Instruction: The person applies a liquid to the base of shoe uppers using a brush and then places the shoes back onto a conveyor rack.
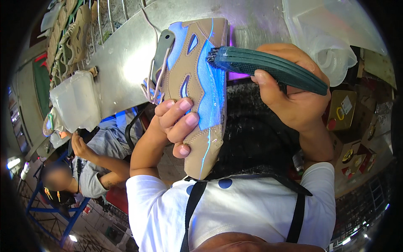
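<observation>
A tan shoe upper (172, 80) with fabric panels glowing blue stands lengthwise in front of me, and a thin bright blue line runs down its side. My left hand (178, 122) is closed round its lower part, fingers over the near face. Pale laces and a dark grey-green tongue (163, 52) hang along its left edge. In my right hand (289, 84) is a dark green brush (268, 65), held by its curved back. The brush's short black bristles touch the blue panel near the upper's right edge.
Beneath the upper lies a shiny metal table (117, 71). A cloudy plastic container (77, 101) sits at its left, near a rack of tan shoe uppers (77, 35). Clear plastic tubs (336, 54) and printed boxes (357, 155) are on the right. A co-worker (100, 155) sits at lower left.
</observation>
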`<state>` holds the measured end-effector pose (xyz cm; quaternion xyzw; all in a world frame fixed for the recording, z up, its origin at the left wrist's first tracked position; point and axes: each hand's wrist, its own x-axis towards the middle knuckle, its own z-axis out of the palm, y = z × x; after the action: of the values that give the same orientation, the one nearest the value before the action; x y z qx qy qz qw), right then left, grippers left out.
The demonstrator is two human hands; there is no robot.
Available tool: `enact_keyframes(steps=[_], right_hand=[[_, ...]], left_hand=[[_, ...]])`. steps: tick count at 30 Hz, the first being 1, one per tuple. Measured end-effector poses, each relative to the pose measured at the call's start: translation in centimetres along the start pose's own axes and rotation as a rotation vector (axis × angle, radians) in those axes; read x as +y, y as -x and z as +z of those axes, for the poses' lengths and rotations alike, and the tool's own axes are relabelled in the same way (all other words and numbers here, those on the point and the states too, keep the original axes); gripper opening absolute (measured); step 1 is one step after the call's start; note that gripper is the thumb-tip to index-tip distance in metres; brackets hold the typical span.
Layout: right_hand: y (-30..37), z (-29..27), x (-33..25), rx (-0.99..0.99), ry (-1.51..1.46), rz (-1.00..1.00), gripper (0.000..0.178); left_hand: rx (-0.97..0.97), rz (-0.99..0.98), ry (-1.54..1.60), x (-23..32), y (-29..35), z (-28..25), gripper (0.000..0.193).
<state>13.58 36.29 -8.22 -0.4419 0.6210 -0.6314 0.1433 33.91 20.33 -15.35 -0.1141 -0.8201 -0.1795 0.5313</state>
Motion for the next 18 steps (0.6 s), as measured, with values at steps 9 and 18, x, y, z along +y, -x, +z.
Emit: enact_keyframes(steps=[9,18], right_hand=[[-0.6,1.2,-1.8,0.090,0.239,0.018,0.021],[-0.7,1.3,-1.3,0.146,0.421,-0.080,0.024]], left_hand=[[-0.114,0.143,-0.062,-1.0,-0.1,-1.0,0.072],[-0.202,0.129,-0.033,-1.0,-0.4,-1.8,0.075]])
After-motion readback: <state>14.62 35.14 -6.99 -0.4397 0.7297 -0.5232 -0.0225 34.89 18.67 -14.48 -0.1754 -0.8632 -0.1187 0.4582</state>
